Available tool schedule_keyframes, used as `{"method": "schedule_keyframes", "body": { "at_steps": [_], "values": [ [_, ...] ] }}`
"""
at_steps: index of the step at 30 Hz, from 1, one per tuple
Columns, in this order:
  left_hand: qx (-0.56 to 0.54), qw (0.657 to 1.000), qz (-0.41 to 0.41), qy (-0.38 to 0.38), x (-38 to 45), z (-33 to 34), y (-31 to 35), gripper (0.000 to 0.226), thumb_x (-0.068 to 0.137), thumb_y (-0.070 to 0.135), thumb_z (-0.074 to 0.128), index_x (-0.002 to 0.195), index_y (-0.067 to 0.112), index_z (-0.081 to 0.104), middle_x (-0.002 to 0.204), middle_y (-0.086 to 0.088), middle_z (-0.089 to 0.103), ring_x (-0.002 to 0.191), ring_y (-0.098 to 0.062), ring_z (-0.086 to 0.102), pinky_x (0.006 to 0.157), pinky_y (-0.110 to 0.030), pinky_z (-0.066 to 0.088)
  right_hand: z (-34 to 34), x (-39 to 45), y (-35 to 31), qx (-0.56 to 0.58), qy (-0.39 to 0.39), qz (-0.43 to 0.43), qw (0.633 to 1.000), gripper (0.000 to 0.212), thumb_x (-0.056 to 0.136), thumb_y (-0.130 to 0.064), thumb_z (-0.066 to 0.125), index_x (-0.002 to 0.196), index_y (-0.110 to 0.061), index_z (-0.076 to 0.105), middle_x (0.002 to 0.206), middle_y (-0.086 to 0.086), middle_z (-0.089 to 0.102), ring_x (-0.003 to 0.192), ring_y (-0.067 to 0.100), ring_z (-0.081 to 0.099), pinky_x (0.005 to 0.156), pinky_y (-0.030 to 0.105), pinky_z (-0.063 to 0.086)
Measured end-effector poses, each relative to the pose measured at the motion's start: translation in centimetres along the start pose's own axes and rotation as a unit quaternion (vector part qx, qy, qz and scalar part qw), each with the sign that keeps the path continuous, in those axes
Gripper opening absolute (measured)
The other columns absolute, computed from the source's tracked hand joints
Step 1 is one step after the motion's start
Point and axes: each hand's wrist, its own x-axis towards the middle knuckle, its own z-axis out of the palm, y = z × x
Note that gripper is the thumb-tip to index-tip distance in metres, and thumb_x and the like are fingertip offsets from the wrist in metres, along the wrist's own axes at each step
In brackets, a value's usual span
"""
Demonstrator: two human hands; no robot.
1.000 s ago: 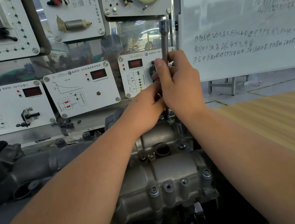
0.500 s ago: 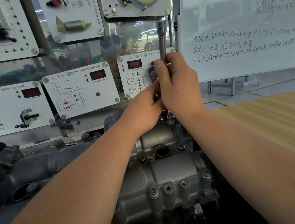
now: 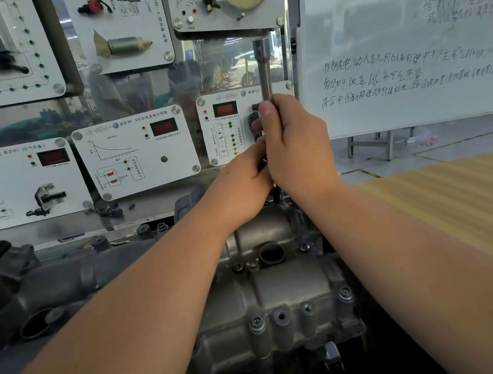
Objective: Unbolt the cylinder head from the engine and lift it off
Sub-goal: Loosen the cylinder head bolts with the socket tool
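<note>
Even, bright indoor light, with soft shadows pooling only under the engine (image 3: 268, 307) and between the forearms. The whiteboard (image 3: 408, 29) is washed pale, and the clear panel behind the sensor boards (image 3: 135, 153) carries hazy reflections. Wide-angle bending curves the edges (forearms nearest the lens look swollen and slightly soft)

On white training panel (image 3: 135, 154) at centre: round VW roundel, Chinese heading with numeral 8, printed curve graph. On white panel (image 3: 15, 184) at left: another Chinese heading, too blurred to read. On large whiteboard (image 3: 414, 28) at right: handwritten Chinese lines, including 中国, otherwise hardly legible. Red displays: dark, no digits.
</note>
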Motion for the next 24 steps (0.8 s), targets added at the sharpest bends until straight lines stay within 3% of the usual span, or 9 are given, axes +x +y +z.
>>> {"method": "schedule_keyframes", "body": {
  "at_steps": [3, 8, 10, 15, 18, 20, 24],
  "values": [
    [-0.001, 1.0, 0.004, -0.004, -0.09, -0.03, 0.09, 0.03, 0.105, 0.018, 0.046, 0.088, 0.041, 0.053, 0.072, 0.014, 0.062, 0.054, 0.013, 0.055, 0.047, -0.006, 0.036, 0.0, 0.04, 0.02, 0.004, 0.005, 0.008, 1.0, 0.033, 0.108, -0.03, 0.038, 0.108, -0.01, 0.063, 0.086, -0.006, 0.071, 0.078, 0.016, 0.068, 0.071, 0.034, 0.052],
    [0.016, 1.0, 0.002, -0.01, 0.01, -0.1, 0.06, 0.025, 0.103, 0.018, 0.05, 0.094, 0.041, 0.053, 0.079, 0.015, 0.064, 0.066, 0.013, 0.059, 0.054, -0.006, 0.039, -0.27, 0.06, 0.17, 0.036, 0.003, 0.015, 0.999, 0.016, 0.104, -0.037, 0.052, 0.112, -0.023, 0.05, 0.083, -0.005, 0.072, 0.076, 0.01, 0.068, 0.067, 0.029, 0.052],
    [0.006, 1.0, 0.004, -0.007, 0.0, -0.07, 0.0, 0.027, 0.101, 0.016, 0.051, 0.093, 0.042, 0.053, 0.079, 0.011, 0.065, 0.064, 0.01, 0.059, 0.055, -0.007, 0.041, -0.21, 0.03, 0.11, 0.022, 0.004, 0.004, 1.0, 0.018, 0.105, -0.033, 0.051, 0.106, -0.016, 0.055, 0.083, -0.003, 0.071, 0.076, 0.014, 0.067, 0.068, 0.035, 0.052],
    [0.006, 1.0, 0.004, -0.017, -0.17, -0.08, 0.12, 0.025, 0.104, 0.019, 0.046, 0.101, 0.043, 0.053, 0.081, 0.015, 0.064, 0.066, 0.013, 0.058, 0.055, -0.006, 0.04, 0.0, 0.16, 0.25, 0.021, 0.007, 0.012, 1.0, 0.029, 0.108, -0.03, 0.04, 0.095, -0.012, 0.059, 0.081, -0.013, 0.066, 0.071, 0.002, 0.06, 0.064, 0.023, 0.047],
    [0.014, 1.0, 0.007, -0.009, -0.14, -0.16, 0.14, 0.032, 0.104, 0.019, 0.048, 0.092, 0.049, 0.05, 0.074, 0.02, 0.062, 0.066, 0.016, 0.058, 0.055, -0.005, 0.039, 0.03, 0.05, 0.29, 0.045, 0.002, 0.018, 0.999, 0.02, 0.107, -0.034, 0.044, 0.106, -0.018, 0.056, 0.085, -0.009, 0.07, 0.074, 0.002, 0.063, 0.066, 0.024, 0.049],
    [0.014, 1.0, 0.007, -0.005, -0.08, -0.09, 0.08, 0.029, 0.102, 0.019, 0.05, 0.095, 0.047, 0.051, 0.076, 0.02, 0.065, 0.074, 0.013, 0.06, 0.059, -0.005, 0.041, -0.07, 0.03, 0.33, 0.058, 0.005, 0.023, 0.998, 0.021, 0.104, -0.038, 0.051, 0.117, -0.021, 0.051, 0.087, -0.007, 0.072, 0.078, 0.003, 0.066, 0.064, 0.014, 0.048],
    [0.008, 1.0, 0.006, -0.003, 0.0, 0.06, -0.14, 0.021, 0.102, 0.022, 0.051, 0.105, 0.043, 0.054, 0.093, 0.01, 0.07, 0.082, 0.0, 0.063, 0.065, -0.014, 0.049, -0.18, 0.17, 0.33, 0.033, 0.021, 0.009, 0.999, 0.018, 0.105, -0.031, 0.049, 0.108, -0.015, 0.057, 0.089, -0.005, 0.072, 0.078, 0.009, 0.065, 0.064, 0.012, 0.044]
  ]
}}
